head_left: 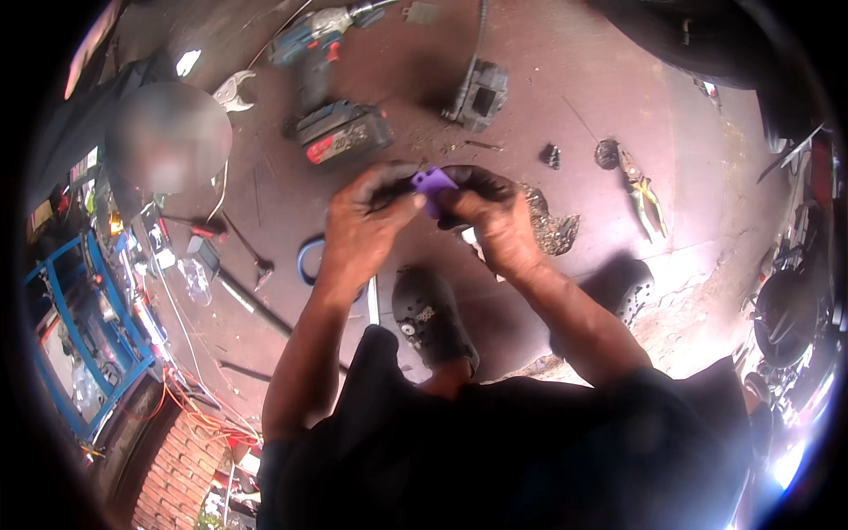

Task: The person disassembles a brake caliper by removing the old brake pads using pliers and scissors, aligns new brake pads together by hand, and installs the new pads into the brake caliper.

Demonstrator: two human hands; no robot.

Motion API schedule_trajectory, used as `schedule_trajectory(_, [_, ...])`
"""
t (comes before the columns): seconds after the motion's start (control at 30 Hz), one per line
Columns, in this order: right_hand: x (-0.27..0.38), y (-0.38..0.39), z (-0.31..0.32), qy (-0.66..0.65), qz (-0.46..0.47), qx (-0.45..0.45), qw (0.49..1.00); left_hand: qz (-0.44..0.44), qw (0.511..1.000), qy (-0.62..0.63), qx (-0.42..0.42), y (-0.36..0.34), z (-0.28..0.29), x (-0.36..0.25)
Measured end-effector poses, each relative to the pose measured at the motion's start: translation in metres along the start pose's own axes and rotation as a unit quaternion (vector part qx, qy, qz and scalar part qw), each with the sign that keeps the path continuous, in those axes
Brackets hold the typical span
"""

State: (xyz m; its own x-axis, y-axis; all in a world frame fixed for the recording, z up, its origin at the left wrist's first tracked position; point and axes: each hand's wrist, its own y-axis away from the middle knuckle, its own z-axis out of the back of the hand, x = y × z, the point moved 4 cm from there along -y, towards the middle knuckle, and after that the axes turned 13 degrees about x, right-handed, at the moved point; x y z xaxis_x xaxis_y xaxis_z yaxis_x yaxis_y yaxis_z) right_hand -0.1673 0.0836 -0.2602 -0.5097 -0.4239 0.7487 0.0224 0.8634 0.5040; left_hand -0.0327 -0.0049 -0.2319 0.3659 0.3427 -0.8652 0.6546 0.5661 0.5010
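Observation:
A small purple piece with a round hole near one corner is held up in front of me, above the reddish floor. My left hand pinches its left side, the thumb along its lower edge and the fingers curled behind. On the other side my right hand grips it between thumb and fingers, hiding part of it. Dark grime covers the fingers of both hands. Beyond the hands lie a cordless drill with its battery pack and a dark box-shaped part with a cable.
Pliers with yellow-green handles lie right, near a dark round piece and a dark patch of debris. To the left are a red-handled tool, a long dark bar, a blue-framed rack and orange cable.

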Motion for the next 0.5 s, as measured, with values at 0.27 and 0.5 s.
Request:
schedule_trajectory(0.27, [0.009, 0.003, 0.009, 0.094, -0.035, 0.029, 0.995, 0.024, 0.999, -0.022, -0.007, 0.002, -0.002, 0.004])
schedule_trajectory(0.5, [0.008, 0.003, 0.016, 0.072, -0.036, 0.074, 0.994, -0.014, 1.000, -0.004, -0.011, -0.001, -0.009, 0.012])
